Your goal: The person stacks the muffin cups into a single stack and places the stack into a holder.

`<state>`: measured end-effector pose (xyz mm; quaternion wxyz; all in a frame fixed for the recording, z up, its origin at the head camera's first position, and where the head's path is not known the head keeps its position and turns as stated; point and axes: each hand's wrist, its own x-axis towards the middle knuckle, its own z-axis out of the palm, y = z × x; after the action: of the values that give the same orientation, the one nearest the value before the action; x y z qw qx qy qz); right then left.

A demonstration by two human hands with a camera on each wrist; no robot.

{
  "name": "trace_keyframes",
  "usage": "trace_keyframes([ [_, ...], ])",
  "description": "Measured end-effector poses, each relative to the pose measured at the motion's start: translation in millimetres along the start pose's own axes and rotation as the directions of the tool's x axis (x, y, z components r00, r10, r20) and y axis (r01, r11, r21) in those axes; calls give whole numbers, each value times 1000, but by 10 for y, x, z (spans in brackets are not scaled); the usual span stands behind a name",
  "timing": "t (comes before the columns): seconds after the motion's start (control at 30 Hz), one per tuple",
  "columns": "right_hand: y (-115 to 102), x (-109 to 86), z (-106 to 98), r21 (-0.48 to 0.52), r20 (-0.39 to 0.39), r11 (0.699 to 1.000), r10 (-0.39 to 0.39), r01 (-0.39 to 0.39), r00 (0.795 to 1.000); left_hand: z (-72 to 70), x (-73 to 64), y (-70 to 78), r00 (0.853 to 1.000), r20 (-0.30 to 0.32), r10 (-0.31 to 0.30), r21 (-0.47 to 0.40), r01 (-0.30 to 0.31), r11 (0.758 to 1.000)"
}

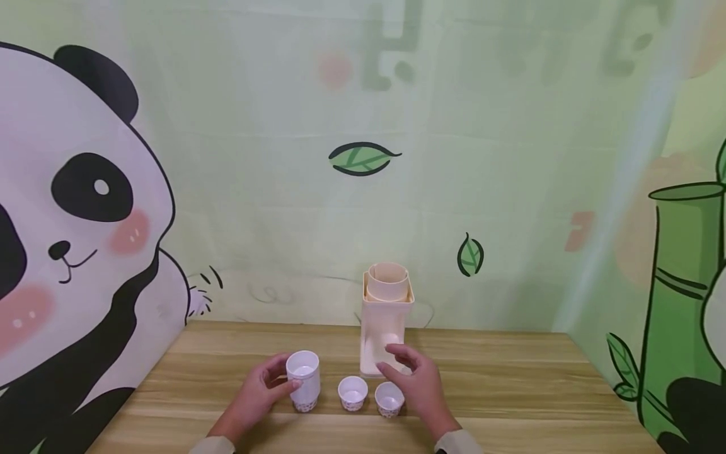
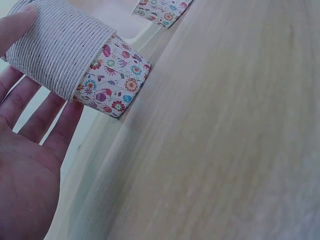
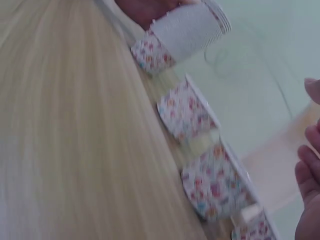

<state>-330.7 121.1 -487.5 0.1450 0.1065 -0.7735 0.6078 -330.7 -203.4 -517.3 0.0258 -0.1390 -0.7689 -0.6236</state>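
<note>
My left hand [image 1: 258,391] holds an upright stack of small paper cups [image 2: 62,52], thumb on the near side and fingers behind it. The stack's ribbed white rims sit above a floral base, which stands on the table. To its right are a separate floral paper cup [image 1: 353,394] and another paper cup [image 1: 389,400], both upright. Part of one more floral cup [image 3: 254,231] shows in the right wrist view; in the head view my hand seems to hide it. My right hand [image 1: 420,384] hovers beside the rightmost visible cup, fingers loosely bent, holding nothing.
A pale pink stand [image 1: 382,328] with a round pink tube [image 1: 388,282] on top stands behind the cups. The wooden table [image 1: 499,378] ends at a green printed backdrop [image 1: 255,189] with a panda and bamboo.
</note>
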Motion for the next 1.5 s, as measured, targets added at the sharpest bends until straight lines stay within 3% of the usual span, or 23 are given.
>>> trace_keyframes([
  [0.2, 116, 3, -173, -51, -75, 998, 27, -30, 997, -5, 3, 1, 1000, -3, -2, 1, 2, 1000],
  [0.37, 231, 13, -275, -89, -93, 995, 47, -55, 995, -17, 1, -10, 1000, 1, 4, -4, -4, 1000],
  [0.57, 389, 24, -364, -113, -64, 992, 57, -64, 996, -19, 0, -7, 1000, -4, -4, -2, 4, 1000],
  [0.77, 470, 1, -414, -66, -13, 994, 89, -89, 996, -14, 0, 9, 1000, -9, -15, -1, 15, 1000],
  [1.1, 513, -13, -463, -28, 47, 989, 148, -147, 988, -15, -1, 21, 1000, 5, -11, 10, 11, 1000],
  [1.5, 478, -15, -478, -25, 52, 987, 163, -162, 985, -14, 3, 20, 1000, 1, -31, 20, 31, 999],
])
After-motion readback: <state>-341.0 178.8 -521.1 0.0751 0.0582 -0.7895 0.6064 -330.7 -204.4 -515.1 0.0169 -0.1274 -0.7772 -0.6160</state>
